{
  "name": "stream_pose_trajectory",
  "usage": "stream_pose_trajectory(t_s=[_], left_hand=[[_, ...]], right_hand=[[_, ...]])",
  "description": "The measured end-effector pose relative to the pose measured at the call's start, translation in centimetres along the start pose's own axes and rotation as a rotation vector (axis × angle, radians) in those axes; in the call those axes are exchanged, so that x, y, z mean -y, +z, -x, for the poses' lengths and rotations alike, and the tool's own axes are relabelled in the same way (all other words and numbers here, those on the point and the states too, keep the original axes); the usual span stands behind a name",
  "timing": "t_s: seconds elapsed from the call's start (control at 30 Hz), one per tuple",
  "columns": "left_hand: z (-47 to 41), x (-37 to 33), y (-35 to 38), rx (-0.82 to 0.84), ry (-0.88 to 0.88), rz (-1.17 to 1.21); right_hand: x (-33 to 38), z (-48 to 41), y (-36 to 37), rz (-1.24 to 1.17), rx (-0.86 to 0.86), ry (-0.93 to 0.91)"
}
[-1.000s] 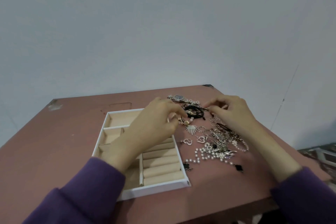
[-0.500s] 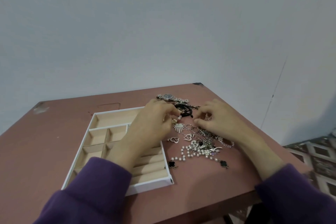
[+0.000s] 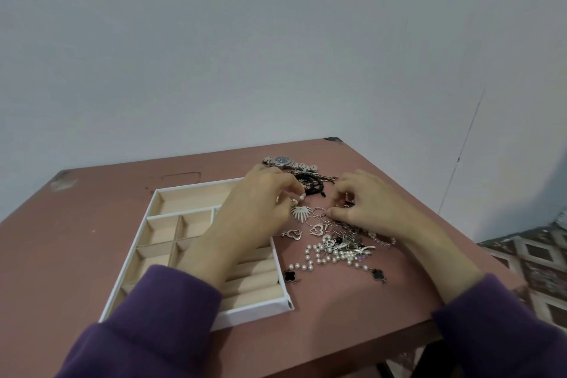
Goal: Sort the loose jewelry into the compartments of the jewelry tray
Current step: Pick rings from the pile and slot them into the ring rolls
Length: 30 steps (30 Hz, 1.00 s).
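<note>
Pearl strand point(image 3: 325, 261), steel watch point(image 3: 282, 160), beige-lined tray point(image 3: 254, 312), left hand point(image 3: 254, 209) pinching pearl charm point(image 3: 300, 198)

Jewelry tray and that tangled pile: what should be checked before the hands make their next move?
1. Jewelry tray compartments free: ok, the visible ones hold nothing.
2. Left hand has a piece: ok, it pinches a pearl charm.
3. Right hand grip: cannot tell; its fingertips curl over the hoop rings.
4. Pearl strand untangled: not ok, it runs into the silver heap.
5. Wristwatch out of the way: ok, it lies beyond both hands.
</note>
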<state>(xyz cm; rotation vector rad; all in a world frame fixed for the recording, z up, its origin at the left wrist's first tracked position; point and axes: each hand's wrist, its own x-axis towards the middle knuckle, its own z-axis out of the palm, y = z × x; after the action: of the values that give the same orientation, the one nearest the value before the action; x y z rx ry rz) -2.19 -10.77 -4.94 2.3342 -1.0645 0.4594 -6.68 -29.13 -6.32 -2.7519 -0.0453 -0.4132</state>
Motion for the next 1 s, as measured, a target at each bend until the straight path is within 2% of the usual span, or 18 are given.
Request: stream_pose_trajectory(t_s=[0.2, 0.43, 0.63, 0.83, 1.0], left_hand=[[0.0, 0.0, 0.1, -0.001, 0.005, -0.018], [-0.1, 0.0, 0.3, 0.011, 0.016, -0.009], [-1.6, -0.4, 1.2, 0.155, 0.046, -0.092], [-3.9, -1.4, 2.5, 0.365, 0.0, -0.09], [-4.3, -1.6, 2.8, 0.318, -0.031, -0.209]], right_hand=[[-0.3, -0.1, 0.2, -0.033, 0.023, -0.057], [0.4, 0.0, -0.3, -0.321, -0.148, -0.007], [-0.1, -0.5, 0.0, -0.45, -0.353, 0.136], [-0.4, -0.9, 0.2, -0.443, -0.371, 0.175], [-0.4, -0.9, 0.1, -0.424, -0.375, 0.171]])
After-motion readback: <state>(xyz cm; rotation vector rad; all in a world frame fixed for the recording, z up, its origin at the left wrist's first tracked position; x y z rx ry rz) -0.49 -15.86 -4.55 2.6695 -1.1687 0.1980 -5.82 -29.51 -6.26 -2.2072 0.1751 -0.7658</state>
